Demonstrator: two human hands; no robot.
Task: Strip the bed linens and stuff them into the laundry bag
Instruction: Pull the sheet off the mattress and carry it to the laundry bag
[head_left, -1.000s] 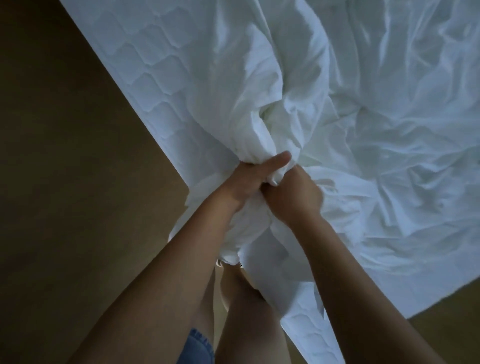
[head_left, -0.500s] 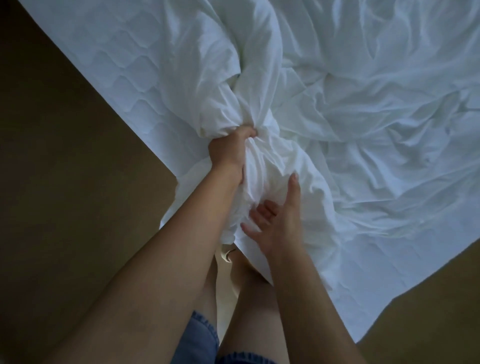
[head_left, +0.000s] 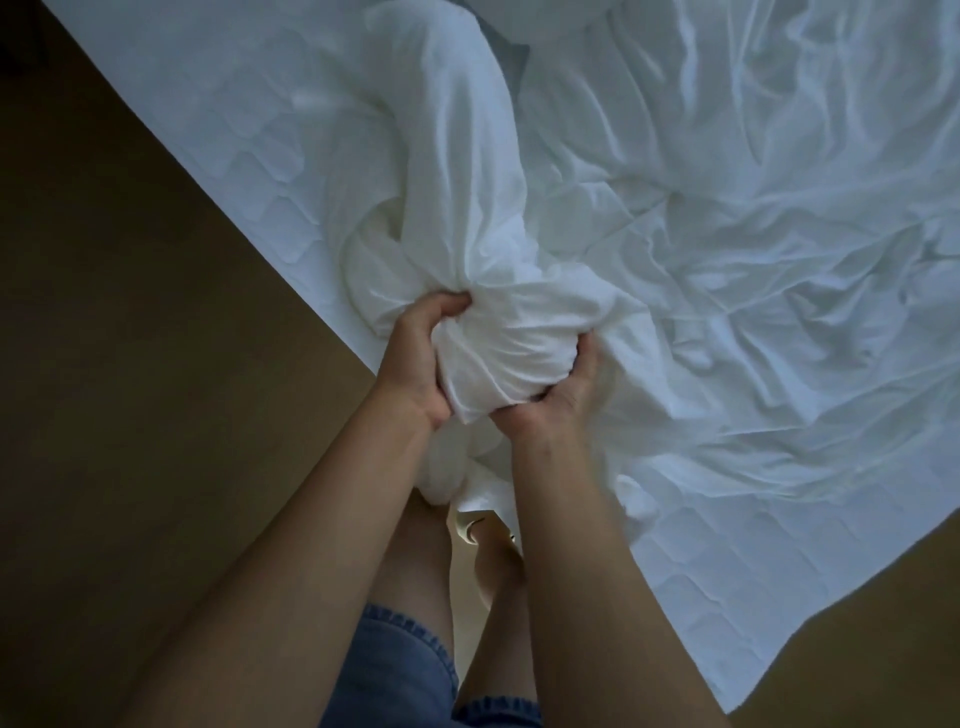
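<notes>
In the head view, a white sheet (head_left: 649, 218) lies rumpled over a quilted mattress (head_left: 737, 587), whose corner points toward five o'clock and whose bare stitched surface shows along the near edges. The person stands at the corner at six o'clock, both bare forearms reaching up the frame to a gathered wad of the sheet near the centre. The left hand (head_left: 415, 358) grips the wad from its nine o'clock side, thumb pressed into the cloth at the top and fingers wrapped under it. The right hand (head_left: 561, 405) cups the same wad from its four o'clock side, fingers curled up into the fabric, somewhat blurred. So the two hands are close together, each clamped on the bunched cloth, with the ball of sheet held between them. From the wad, a thick twisted fold of sheet runs toward twelve o'clock, and the rest spreads in creases toward two and three o'clock. A loose tail of the sheet hangs below the hands toward six o'clock, in front of the person's bare legs (head_left: 415, 561) and denim shorts (head_left: 400, 670). Brown floor (head_left: 130, 415) fills the nine o'clock side and shows again at four o'clock. No brand, label or writing can be read anywhere on the linen or clothing.
</notes>
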